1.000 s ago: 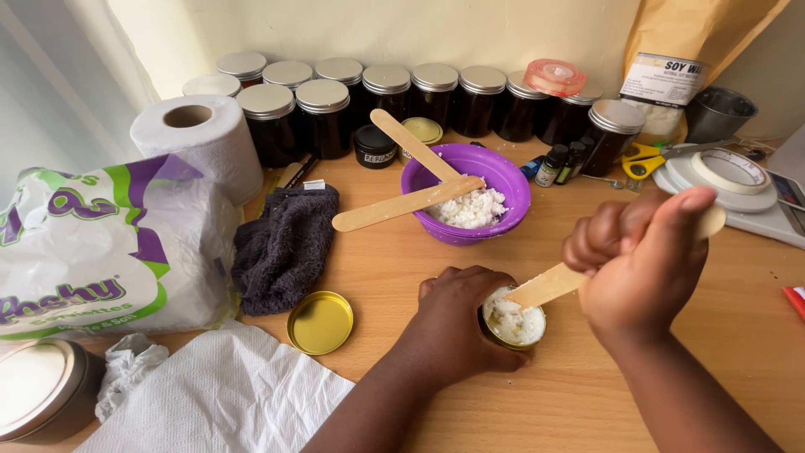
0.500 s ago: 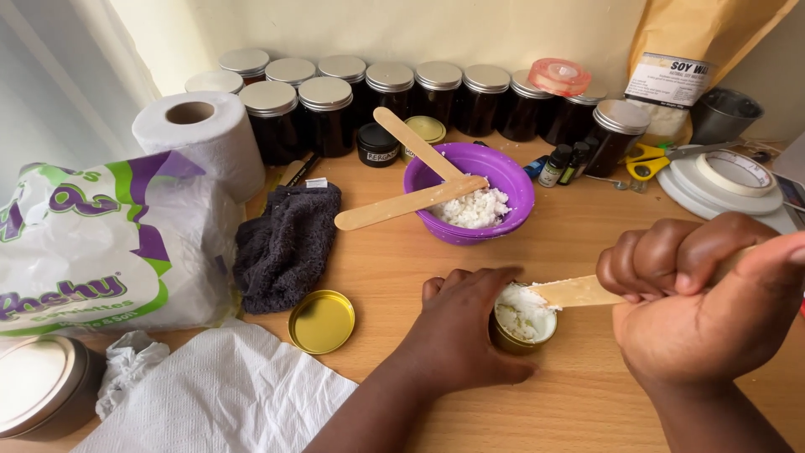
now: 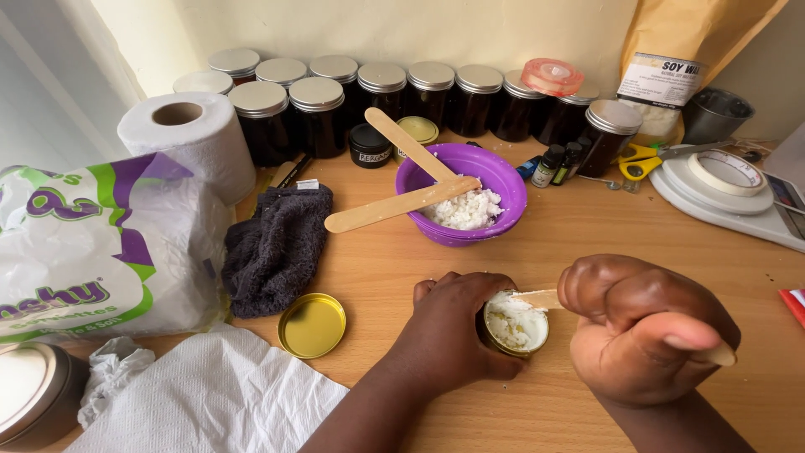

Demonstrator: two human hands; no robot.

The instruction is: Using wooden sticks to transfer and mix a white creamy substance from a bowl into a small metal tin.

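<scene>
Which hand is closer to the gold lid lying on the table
Left. The left hand wraps the small tin just right of the gold lid; the right hand is farther right, beyond the tin, holding a wooden stick.

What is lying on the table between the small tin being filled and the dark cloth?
In the head view, a loose gold lid lies flat on bare wood between the tin, which the left hand cups, and the dark cloth.

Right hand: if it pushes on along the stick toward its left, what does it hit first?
The right hand holds a flat wooden stick whose tip lies over the small gold tin of white wax. Going straight on, it would likely meet the tin's rim first, then the left hand gripping it; depth is unclear.
</scene>
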